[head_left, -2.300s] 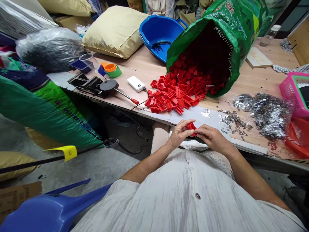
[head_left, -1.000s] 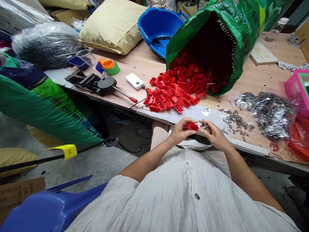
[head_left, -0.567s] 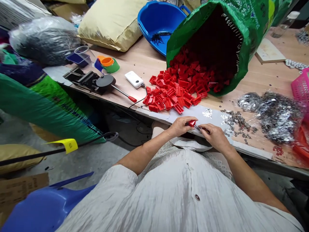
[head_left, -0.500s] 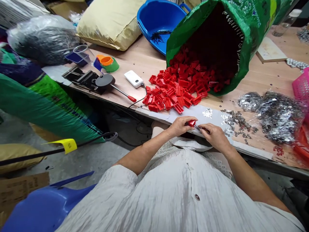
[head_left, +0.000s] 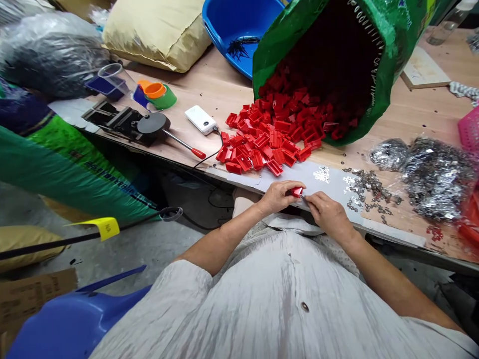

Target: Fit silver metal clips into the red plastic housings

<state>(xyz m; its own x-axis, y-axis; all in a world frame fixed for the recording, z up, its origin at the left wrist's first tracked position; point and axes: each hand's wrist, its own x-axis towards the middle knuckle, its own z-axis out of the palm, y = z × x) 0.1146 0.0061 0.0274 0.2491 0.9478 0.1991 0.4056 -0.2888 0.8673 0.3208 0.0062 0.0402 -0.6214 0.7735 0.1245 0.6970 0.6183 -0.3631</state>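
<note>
My left hand (head_left: 279, 197) is closed around a small red plastic housing (head_left: 297, 191), held just over the table's front edge. From the right, my right hand (head_left: 329, 212) pinches a thin metal tool (head_left: 302, 196), its tip against the open side of the housing. Most of that tool is hidden by the fingers, so its exact kind cannot be made out. Beyond my hands lies a heap of red plastic housings (head_left: 275, 144), spilling from a green woven sack (head_left: 381, 99). Small flat metal pieces (head_left: 321, 173) lie on the white sheet near my right hand.
More metal pieces (head_left: 368, 189) are scattered at the right, beside a clear bag of metal parts (head_left: 436, 179). A black hand press (head_left: 130, 124) with a red-tipped lever and a white power bank (head_left: 201, 119) stand at the left. Behind is a blue basin (head_left: 224, 30).
The view has shifted slightly. My right fingers are nearer the red housing, and less of the metal tool shows. My left hand keeps its hold on the housing, which is turned a little.
</note>
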